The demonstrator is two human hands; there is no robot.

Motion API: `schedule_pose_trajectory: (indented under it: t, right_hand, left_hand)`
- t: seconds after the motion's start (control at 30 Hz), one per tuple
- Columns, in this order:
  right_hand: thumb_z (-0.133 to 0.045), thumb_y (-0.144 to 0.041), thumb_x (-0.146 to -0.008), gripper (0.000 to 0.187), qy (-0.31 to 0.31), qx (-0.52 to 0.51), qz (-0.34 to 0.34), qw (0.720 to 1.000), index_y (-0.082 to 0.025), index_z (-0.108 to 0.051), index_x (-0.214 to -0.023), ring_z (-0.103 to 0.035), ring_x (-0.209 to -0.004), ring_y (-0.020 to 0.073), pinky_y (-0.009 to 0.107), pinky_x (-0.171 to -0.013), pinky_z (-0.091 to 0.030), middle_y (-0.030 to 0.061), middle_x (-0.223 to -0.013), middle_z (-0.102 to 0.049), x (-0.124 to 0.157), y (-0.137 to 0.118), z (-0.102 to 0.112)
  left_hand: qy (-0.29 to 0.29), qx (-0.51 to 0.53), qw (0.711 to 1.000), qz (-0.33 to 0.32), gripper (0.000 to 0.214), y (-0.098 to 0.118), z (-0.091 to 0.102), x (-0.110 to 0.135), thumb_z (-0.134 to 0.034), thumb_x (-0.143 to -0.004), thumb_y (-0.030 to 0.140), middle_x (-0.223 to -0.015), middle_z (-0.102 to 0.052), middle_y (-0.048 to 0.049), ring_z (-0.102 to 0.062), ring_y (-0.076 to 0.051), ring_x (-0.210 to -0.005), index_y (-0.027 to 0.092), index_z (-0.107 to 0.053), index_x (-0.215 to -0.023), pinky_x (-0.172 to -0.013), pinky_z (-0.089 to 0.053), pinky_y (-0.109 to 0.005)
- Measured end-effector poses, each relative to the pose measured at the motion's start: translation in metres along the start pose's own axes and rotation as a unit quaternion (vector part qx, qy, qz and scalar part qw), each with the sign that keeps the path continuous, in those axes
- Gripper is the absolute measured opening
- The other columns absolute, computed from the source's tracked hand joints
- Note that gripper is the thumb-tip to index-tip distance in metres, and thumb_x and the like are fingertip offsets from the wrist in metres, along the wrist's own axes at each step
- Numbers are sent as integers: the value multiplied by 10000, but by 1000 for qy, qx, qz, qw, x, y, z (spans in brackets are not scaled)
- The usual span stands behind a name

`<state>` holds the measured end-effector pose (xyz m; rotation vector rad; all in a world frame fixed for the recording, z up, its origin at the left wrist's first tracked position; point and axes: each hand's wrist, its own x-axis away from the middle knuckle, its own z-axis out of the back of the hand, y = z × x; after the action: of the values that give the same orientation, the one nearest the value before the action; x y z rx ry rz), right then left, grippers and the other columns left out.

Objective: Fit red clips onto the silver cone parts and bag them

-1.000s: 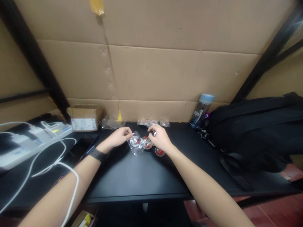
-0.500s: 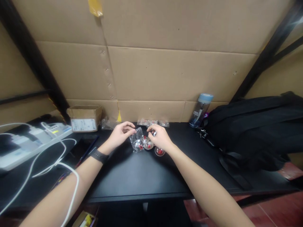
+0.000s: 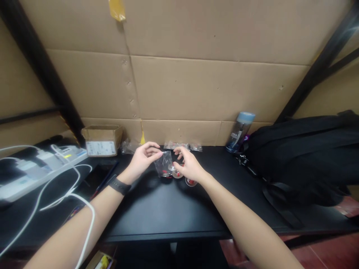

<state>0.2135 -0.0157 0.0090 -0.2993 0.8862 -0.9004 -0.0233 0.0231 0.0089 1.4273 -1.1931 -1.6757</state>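
Observation:
My left hand (image 3: 144, 158) pinches the top of a small clear plastic bag (image 3: 163, 163) between thumb and fingers. The bag hangs upright over the table, with something red showing at its bottom. Just right of the bag is my right hand (image 3: 188, 164), open, its thumb and curved fingers apart and nothing visible between them. Below its thumb lies a shiny round disc with a red centre (image 3: 177, 174). Another such disc (image 3: 191, 182) sits under the wrist side of that hand, which partly covers the group.
Clear packets (image 3: 176, 145) lie along the cardboard wall (image 3: 179, 86). A small cardboard box (image 3: 101, 139) and a white power strip (image 3: 42, 170) with cables stand left. To the right are a water bottle (image 3: 240, 132) and a black backpack (image 3: 305, 160) on the black table (image 3: 168, 213).
The bag has been raised and now hangs straighter from my left hand. My right hand's fingers have spread, and the silvery thing seen by them earlier no longer shows there.

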Motion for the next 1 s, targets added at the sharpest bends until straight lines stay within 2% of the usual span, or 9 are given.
schedule_pose_trajectory:
  t: [0.1, 0.23, 0.37, 0.5, 0.57, 0.67, 0.73, 0.83, 1.0]
  right_hand:
    - [-651, -134, -806, 306, 0, 10, 19, 1000, -211, -578, -1094, -592, -844, 166, 292, -767, -480, 42, -1039, -650, -1, -1, 1]
    - [-622, -59, -782, 158, -53, 29, 49, 997, -201, -629, -851, -601, -790, 157, 274, -770, -469, 6, -854, -660, 0, -5, 2]
    - [-661, -74, -800, 142, -103, 42, 85, 990, -201, -695, -854, -643, -848, 171, 277, -817, -478, 23, -890, -708, 3, -8, 1]
    - [-683, -99, -822, 129, -116, 61, 96, 987, -209, -727, -874, -658, -886, 184, 290, -844, -481, 30, -926, -728, 4, -8, -2]
    - [-673, -88, -824, 142, -113, 62, 91, 988, -206, -734, -877, -660, -887, 184, 292, -846, -483, 33, -930, -730, 4, -6, -3]
    - [-662, -82, -831, 153, -111, 59, 84, 989, -201, -740, -886, -661, -890, 184, 296, -850, -486, 37, -933, -732, 4, -4, -5]
    - [-664, -86, -836, 149, -115, 62, 82, 988, -200, -742, -892, -660, -888, 185, 299, -845, -484, 40, -932, -733, 4, -3, -5]
    - [-668, -94, -843, 139, -121, 67, 82, 987, -200, -742, -894, -655, -881, 188, 305, -837, -479, 43, -930, -733, 4, -4, -5]
    - [-661, -108, -855, 132, -124, 69, 77, 987, -205, -739, -901, -652, -899, 199, 324, -851, -487, 46, -939, -727, 4, -6, -5]
  left_hand:
    - [28, 3, 1000, -11, 392, 0, 4, -3, -881, -751, 343, -865, -732, -32, -717, -170, -859, 183, -653, -1027, -841, -563, -292]
    - [52, 11, 998, -29, 385, -2, 8, -7, -884, -738, 337, -897, -716, -33, -709, -167, -874, 182, -661, -1011, -845, -568, -289]
    - [106, -11, 992, -71, 352, -3, 15, -13, -852, -764, 357, -933, -710, -46, -709, -173, -837, 176, -657, -994, -834, -584, -314]
    - [185, -114, 968, -125, 219, -6, 43, -22, -746, -844, 339, -949, -732, -61, -723, -199, -856, 177, -677, -975, -853, -581, -337]
    - [229, -210, 940, -142, 160, -9, 63, -26, -635, -900, 302, -937, -747, -76, -722, -216, -906, 166, -717, -886, -907, -563, -353]
    - [294, -312, 895, -120, 289, -18, 91, -30, -524, -948, 284, -1023, -770, -88, -713, -239, -1005, 171, -771, -1047, -997, -529, -388]
    - [292, -362, 881, -89, 368, -23, 103, -33, -473, -974, 295, -1118, -768, -106, -708, -248, -1055, 169, -736, -1200, -1016, -521, -394]
    - [235, -440, 865, -51, 425, -31, 110, -35, -474, -959, 276, -1248, -733, -147, -686, -280, -1133, 142, -677, -1307, -1041, -507, -417]
    - [181, -508, 842, -30, 435, -38, 108, -31, -579, -891, 274, -1344, -670, -203, -544, -428, -1285, 148, -699, -1290, -1119, -369, -617]
